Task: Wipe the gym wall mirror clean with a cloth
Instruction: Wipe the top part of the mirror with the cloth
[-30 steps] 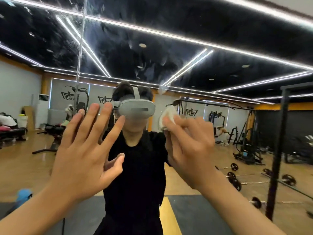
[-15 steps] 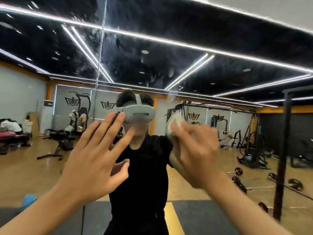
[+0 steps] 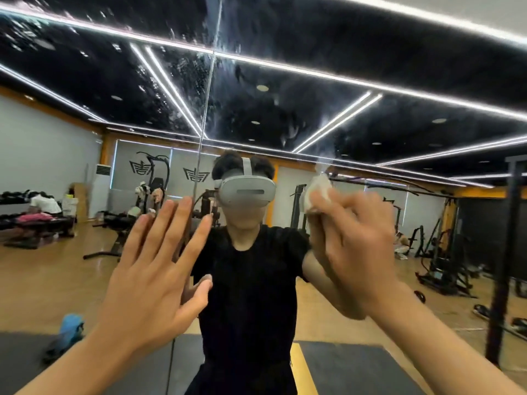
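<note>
A: Where was the small white crumpled cloth (image 3: 318, 192)?
B: In right hand (image 3: 362, 252), fingers curled round it, at the smeared glass wall mirror (image 3: 176, 67). Soft, light, prob. best gripped bunched at middle. Left hand (image 3: 148, 283) was flat, fingers spread, empty.

Person wears black T-shirt (image 3: 251, 283) and grey headset (image 3: 247, 193).

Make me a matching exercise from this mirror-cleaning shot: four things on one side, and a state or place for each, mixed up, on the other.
Column one:
1. left hand
2. right hand
3. cloth
4. mirror seam

Column two:
A. white, bunched up
B. fingers straight and spread, holding nothing
C. thin vertical line above the left hand
D. grips the cloth

Pairs: 1-B, 2-D, 3-A, 4-C.
</note>
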Tool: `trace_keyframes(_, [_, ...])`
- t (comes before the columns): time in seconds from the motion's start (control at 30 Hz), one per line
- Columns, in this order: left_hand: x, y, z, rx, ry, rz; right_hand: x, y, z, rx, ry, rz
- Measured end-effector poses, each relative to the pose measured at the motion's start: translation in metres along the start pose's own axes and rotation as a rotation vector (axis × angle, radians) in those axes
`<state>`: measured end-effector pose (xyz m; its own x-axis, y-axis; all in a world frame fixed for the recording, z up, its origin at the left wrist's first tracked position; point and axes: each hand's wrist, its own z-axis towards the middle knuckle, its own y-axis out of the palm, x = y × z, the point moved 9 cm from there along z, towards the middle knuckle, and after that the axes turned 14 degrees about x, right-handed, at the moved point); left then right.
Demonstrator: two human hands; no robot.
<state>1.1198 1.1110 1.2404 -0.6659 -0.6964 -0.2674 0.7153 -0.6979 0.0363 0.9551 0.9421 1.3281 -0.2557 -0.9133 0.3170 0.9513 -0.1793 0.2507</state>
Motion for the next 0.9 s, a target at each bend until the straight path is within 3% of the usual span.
trace_keyframes(0.13, [-0.001, 0.008, -0.003, 0.027, 0.000, 0.005, 0.036, 0.030, 0.106, 0.128, 0.168, -0.063])
trace_keyframes(0.27, [-0.001, 0.010, -0.006, 0.052, -0.003, 0.004, 0.012, 0.032, 0.071, 0.183, 0.219, -0.039])
trace_keyframes(0.4, [-0.003, 0.010, -0.006, 0.047, -0.007, 0.007, -0.038, 0.014, -0.012, 0.073, 0.081, 0.053])
trace_keyframes(0.5, [-0.002, 0.011, -0.007, 0.037, -0.009, 0.006, -0.026, 0.020, 0.019, 0.053, -0.064, 0.019])
trace_keyframes(0.63, [-0.003, 0.012, -0.007, 0.044, -0.015, -0.016, 0.009, 0.046, 0.117, 0.151, 0.087, -0.088])
trace_keyframes(0.73, [-0.004, 0.011, -0.008, 0.051, -0.019, -0.016, -0.005, 0.053, 0.108, 0.186, 0.173, -0.096])
trace_keyframes(0.8, [-0.003, 0.010, -0.007, 0.065, -0.019, -0.020, -0.036, 0.047, 0.066, 0.148, 0.149, -0.025])
trace_keyframes(0.9, [-0.003, 0.009, -0.007, 0.063, -0.017, -0.025, -0.068, 0.038, 0.021, 0.041, -0.051, 0.025])
